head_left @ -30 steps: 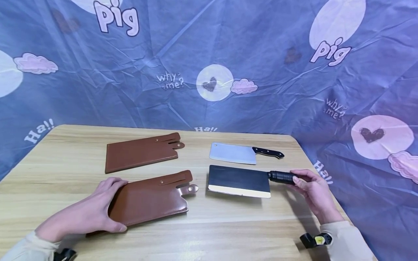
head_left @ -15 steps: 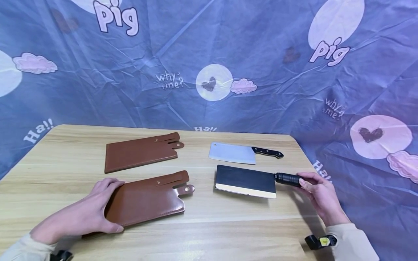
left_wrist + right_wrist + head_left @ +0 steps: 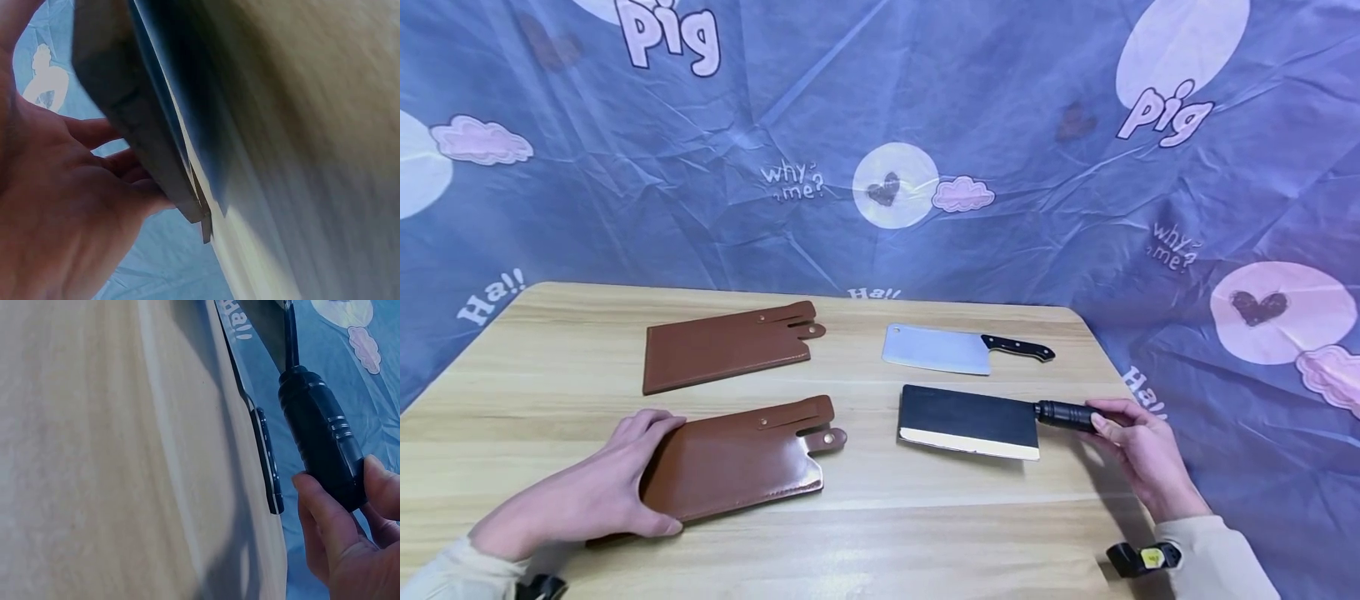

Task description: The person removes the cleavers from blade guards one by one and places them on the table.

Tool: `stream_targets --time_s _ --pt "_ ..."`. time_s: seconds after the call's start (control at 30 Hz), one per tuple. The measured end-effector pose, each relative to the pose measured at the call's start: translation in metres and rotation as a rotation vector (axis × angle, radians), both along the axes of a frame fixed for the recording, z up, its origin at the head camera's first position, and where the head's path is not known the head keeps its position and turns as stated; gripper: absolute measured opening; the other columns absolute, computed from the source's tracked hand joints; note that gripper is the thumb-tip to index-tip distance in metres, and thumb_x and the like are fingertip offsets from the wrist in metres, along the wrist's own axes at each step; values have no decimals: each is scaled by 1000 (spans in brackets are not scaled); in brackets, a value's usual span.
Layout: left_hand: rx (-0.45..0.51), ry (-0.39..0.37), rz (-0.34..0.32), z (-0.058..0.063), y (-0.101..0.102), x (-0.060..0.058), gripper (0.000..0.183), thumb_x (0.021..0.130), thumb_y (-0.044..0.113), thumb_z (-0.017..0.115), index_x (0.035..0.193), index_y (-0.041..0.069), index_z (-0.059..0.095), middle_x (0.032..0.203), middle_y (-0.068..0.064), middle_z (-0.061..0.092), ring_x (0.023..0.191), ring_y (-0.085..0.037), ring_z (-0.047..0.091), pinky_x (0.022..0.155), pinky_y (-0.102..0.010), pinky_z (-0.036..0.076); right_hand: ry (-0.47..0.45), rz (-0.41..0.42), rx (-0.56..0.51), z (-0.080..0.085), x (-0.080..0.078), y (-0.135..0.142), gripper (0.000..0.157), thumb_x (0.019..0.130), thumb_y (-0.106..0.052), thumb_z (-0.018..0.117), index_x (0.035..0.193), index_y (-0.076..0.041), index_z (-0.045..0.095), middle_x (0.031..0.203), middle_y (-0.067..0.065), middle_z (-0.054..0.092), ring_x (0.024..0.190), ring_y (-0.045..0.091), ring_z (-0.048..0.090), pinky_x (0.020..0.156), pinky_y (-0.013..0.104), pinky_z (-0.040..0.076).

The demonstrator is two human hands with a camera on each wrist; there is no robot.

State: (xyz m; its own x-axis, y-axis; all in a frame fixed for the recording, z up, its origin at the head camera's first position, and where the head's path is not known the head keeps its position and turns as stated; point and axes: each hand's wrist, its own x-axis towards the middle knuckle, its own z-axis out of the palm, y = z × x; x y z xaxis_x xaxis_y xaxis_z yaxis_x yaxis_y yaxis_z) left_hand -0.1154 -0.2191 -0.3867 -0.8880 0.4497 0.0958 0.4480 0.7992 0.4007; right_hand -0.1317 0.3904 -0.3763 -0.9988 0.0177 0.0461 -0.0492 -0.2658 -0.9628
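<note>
My left hand (image 3: 583, 483) spans the left end of a brown leather cleaver sheath (image 3: 737, 462), gripping it with the thumb at the near edge and fingers at the far edge. In the left wrist view, the sheath's edge (image 3: 134, 119) stands close over the table, above its own shadow. To the right, my right hand (image 3: 1138, 450) pinches the butt of a cleaver's black handle between thumb and fingers. That cleaver (image 3: 968, 421) has a dark blade with a bright edge facing me, pointing left toward the sheath's open end. The right wrist view shows its ridged handle (image 3: 322, 434).
A second brown sheath (image 3: 726, 350) lies farther back on the wooden table (image 3: 880, 533). Right of it, a silver cleaver (image 3: 936, 348) with a black riveted handle lies flat. A blue printed cloth (image 3: 775, 108) hangs behind the table.
My right hand has drawn the dark cleaver to the right, away from the sheath. My left hand and its sheath have shifted slightly left. The back sheath and silver cleaver stay put.
</note>
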Motion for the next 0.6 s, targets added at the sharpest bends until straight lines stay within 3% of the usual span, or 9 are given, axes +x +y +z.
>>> stream_targets --time_s 0.3,0.6 --pt "3 -32 2 -3 0 0 108 48 66 73 130 6 35 125 -4 31 112 -18 31 81 -41 39 -39 4 12 -7 2 3 27 82 18 49 101 5 63 97 11 57 87 20 60 77 29 46" --pt "33 -84 0 -4 0 0 110 48 64 74 130 3 33 127 -12 29 114 -25 30 82 -47 37 -122 34 111 -11 3 7 25 82 13 52 100 0 65 96 6 60 87 16 60 77 27 47"
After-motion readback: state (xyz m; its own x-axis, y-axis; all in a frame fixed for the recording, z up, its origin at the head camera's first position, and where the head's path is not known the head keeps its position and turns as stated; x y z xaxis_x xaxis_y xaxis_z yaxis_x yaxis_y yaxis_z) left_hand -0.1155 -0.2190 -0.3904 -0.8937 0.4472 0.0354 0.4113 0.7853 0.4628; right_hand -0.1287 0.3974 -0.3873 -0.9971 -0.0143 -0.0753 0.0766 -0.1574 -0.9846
